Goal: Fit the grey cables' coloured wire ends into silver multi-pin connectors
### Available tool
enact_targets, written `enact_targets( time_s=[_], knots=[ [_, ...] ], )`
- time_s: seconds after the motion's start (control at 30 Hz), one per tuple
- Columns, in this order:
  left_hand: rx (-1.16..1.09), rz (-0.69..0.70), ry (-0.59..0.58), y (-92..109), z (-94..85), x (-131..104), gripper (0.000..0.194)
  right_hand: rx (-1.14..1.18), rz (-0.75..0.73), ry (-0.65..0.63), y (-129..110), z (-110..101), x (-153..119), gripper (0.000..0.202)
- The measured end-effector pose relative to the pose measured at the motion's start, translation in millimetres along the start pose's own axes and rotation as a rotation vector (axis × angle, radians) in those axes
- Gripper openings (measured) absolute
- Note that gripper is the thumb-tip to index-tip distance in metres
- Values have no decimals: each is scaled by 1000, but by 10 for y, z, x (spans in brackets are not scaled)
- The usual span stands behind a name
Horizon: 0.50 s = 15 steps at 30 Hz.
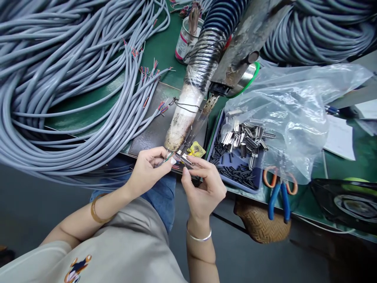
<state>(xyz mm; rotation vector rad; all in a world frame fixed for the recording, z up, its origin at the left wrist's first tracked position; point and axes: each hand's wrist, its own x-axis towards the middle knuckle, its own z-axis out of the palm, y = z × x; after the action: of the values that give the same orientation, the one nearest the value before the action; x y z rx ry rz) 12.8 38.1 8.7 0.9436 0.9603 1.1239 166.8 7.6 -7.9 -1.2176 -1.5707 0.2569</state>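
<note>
My left hand (150, 169) is closed in a pinch on thin colored wires (169, 158), with a bit of white material at the thumb tip. Opposite it, my right hand (204, 182) pinches a small dark multi-pin connector (185, 160) between thumb and fingers. The wires and the connector nearly meet; whether they touch is too small to tell. Just above the fingertips, a metal rod tool (203, 118) slants down, its narrow end close to the connector. Beside it, the white taped end of a hose (184, 114) opens over the hands. A yellow crumpled piece (196, 149) lies behind the connector.
Bundled grey cables (97, 78) with stripped colored ends cover the left side. A blue tray (256, 184) on the right holds metal connectors (246, 137) and black sleeves (237, 177), partly under a plastic bag (294, 106). Pliers (279, 196), a jar (182, 43) and a fan-like black device (350, 204) stand around.
</note>
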Motion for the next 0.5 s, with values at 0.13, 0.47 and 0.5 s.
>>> enact_targets(
  time_s=[0.13, 0.47, 0.5],
  knots=[
    [17, -17, 12, 20, 18, -11, 29, -9, -8, 8, -18, -6, 18, 19],
    [7, -87, 7, 36, 5, -24, 27, -49, -56, -9, -10, -21, -2, 19],
    [5, -93, 5, 33, 2, -24, 26, -53, -60, -14, -5, -22, -7, 19]
  ],
)
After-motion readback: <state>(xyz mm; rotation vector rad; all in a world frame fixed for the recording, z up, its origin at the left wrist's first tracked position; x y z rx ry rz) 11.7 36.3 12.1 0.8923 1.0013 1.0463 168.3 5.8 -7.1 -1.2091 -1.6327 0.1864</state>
